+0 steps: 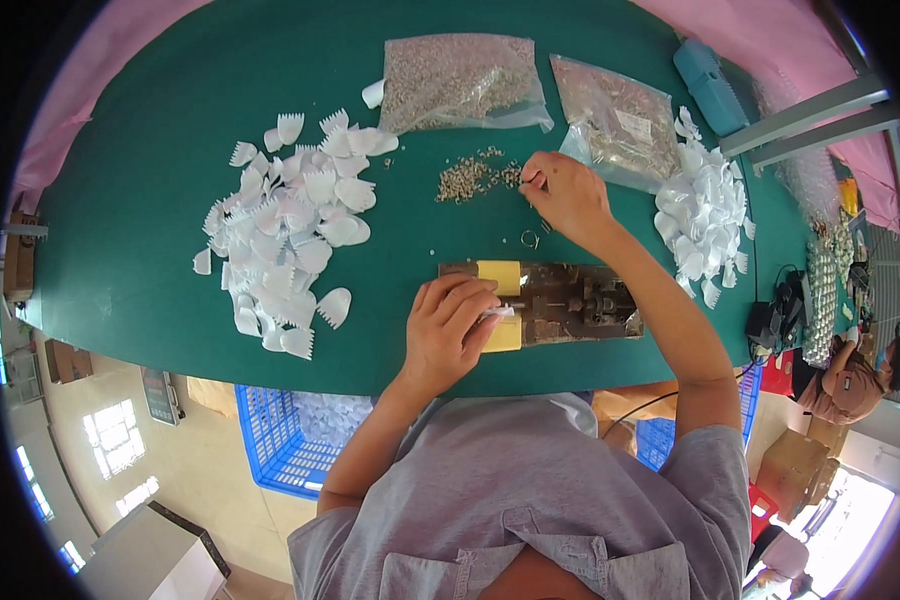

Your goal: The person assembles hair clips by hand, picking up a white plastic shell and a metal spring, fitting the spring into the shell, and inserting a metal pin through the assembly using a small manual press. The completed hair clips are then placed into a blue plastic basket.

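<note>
At 1 jig (pixel 570 303), LH (pixel 444 328) holds 1 wht pc (pixel 499 311).

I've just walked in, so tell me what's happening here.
A person at a green table holds a small white piece in the left hand, at a brown-and-yellow rectangular fixture. The right hand is at the edge of a pile of tiny brownish pieces; whether it grips one is unclear. White, tooth-edged plastic pieces lie heaped on both sides.
</note>
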Action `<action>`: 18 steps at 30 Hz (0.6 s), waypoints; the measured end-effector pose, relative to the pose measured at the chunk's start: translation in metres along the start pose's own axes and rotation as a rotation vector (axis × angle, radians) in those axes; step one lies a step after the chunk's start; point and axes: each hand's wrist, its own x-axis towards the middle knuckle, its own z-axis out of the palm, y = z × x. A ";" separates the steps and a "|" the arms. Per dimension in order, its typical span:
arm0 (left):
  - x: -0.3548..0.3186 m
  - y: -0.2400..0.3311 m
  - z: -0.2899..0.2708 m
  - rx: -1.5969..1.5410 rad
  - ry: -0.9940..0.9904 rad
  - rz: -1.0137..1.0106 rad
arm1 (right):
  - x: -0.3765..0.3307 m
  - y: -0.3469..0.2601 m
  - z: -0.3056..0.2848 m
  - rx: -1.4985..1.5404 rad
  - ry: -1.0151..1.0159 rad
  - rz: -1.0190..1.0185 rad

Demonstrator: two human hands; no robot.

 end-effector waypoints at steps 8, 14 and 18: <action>-0.003 0.004 0.000 -0.009 -0.005 -0.007 | 0.003 0.007 0.014 0.084 -0.062 -0.117; -0.004 0.000 0.000 0.002 0.007 -0.014 | 0.006 0.000 0.016 -0.070 0.033 -0.314; 0.002 0.002 0.002 -0.009 0.006 -0.007 | -0.025 -0.017 -0.019 0.579 -0.119 -0.006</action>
